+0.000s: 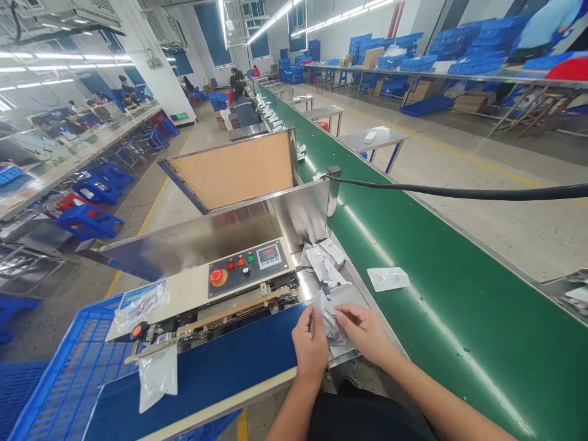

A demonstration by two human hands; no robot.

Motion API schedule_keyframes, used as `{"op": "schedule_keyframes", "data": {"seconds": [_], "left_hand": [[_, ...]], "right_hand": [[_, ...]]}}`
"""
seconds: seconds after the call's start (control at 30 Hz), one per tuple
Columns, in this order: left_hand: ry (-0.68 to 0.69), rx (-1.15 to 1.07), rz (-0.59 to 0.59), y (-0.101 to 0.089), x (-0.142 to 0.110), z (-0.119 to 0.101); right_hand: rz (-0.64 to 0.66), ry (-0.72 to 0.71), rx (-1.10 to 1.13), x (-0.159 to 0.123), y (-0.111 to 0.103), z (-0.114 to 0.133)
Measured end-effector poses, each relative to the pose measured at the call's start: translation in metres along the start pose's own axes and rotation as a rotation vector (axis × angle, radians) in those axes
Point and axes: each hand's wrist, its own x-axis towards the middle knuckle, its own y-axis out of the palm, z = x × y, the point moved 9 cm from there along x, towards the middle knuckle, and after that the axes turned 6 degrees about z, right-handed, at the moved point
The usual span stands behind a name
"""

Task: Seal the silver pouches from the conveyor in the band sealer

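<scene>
Between my two hands is a small white plastic pouch [327, 311]. My left hand [311, 343] pinches its left edge, and my right hand [362, 331] pinches its right side. Just beyond them, several more white pouches [325, 260] lie heaped on a metal tray beside the sealing machine [248, 269]. One pouch [158, 378] hangs from the far left end of the machine, over its blue belt [239, 361]. Another white pouch [388, 279] lies flat on the green conveyor belt [441, 318] to my right. What is inside the held pouch is hidden.
A blue basket [68, 367] stands under the machine's left end. A metal guard [220, 226] and a tan board [234, 165] rise behind the machine. A black cable [450, 193] crosses above the conveyor. People sit farther along the line.
</scene>
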Motion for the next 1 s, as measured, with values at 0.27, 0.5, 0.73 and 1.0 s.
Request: {"op": "schedule_keyframes", "data": {"seconds": [0.27, 0.5, 0.73, 1.0], "left_hand": [[-0.221, -0.176, -0.056, 0.001, 0.02, 0.05], [-0.374, -0.391, -0.208, -0.019, 0.033, 0.09], [-0.379, -0.418, -0.338, -0.08, 0.026, 0.108], [-0.276, -0.257, -0.624, -0.182, -0.029, 0.106]], "right_hand": [[-0.233, 0.087, -0.185, 0.017, -0.009, -0.043], [-0.175, 0.221, -0.086, 0.053, 0.013, -0.07], [-0.008, 0.295, 0.081, 0.07, 0.082, -0.068], [-0.252, 0.388, 0.077, 0.082, -0.039, -0.09]]}}
